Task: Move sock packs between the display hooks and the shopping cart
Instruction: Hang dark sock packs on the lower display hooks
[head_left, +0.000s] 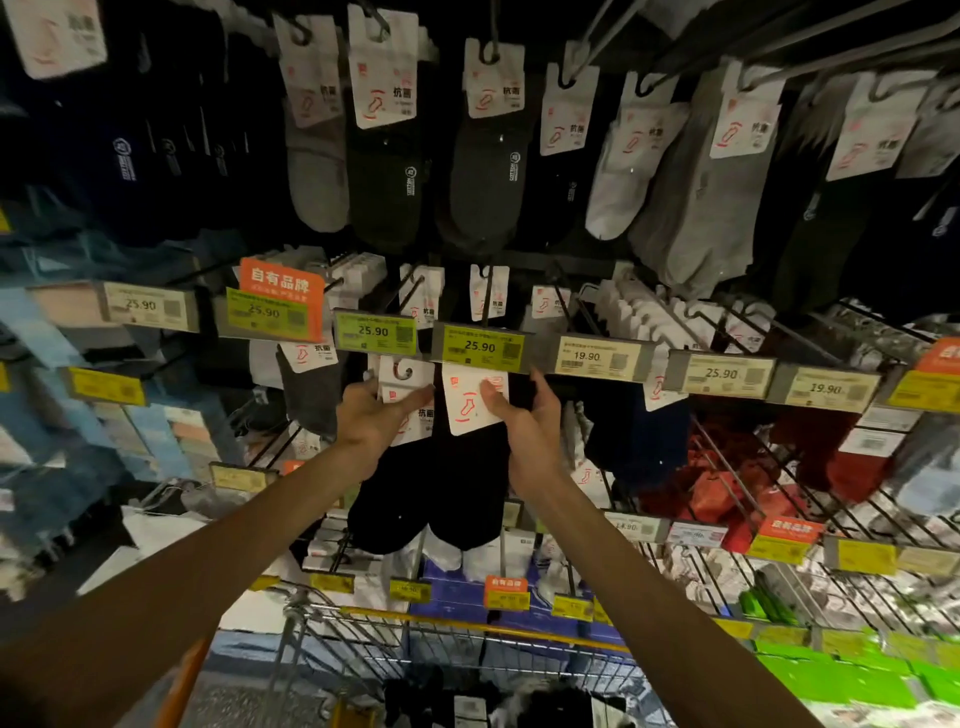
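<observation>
Sock packs (457, 499): 2 black pks held up side by side at mid-rack, touching each other, just under the row of price tags (374, 332) and above the cart (467, 626).
Left pack (410, 387): white header card w/ a plastic hanger loop on top and red print on front. Black socks hang down from it. Can't tell if the loop sits on a rod or is free.
Right pack (462, 410): white card w/ red sock outline, slightly tilted. Top edge sits right under the 25.90 tag (479, 345). Black socks below, toes down.
Left hand (371, 418): pinches Left pack's card, thumb across the front, fingers behind its left edge.
Right hand (532, 423): pinches Right pack's card, thumb flat on the front, fingers curled round its right side.
Tags: yellow-green strips along the rail, 25.90 over both hands, 19.90 on the next one to the right.
Display hooks (852, 52): grey wire rods sticking out toward the camera. Top row carries grey, black and white pks on white cards.
Orange sign (280, 286): on the rail, up-left of the Left hand.
Basket: wire cart w/ yellow rim, bottom centre, btwn the two forearms. Dark sock bundles (550, 699) lie inside, blurred.
Lower rack: red pks (711, 493) at right, green boxes (831, 675) bottom right.
</observation>
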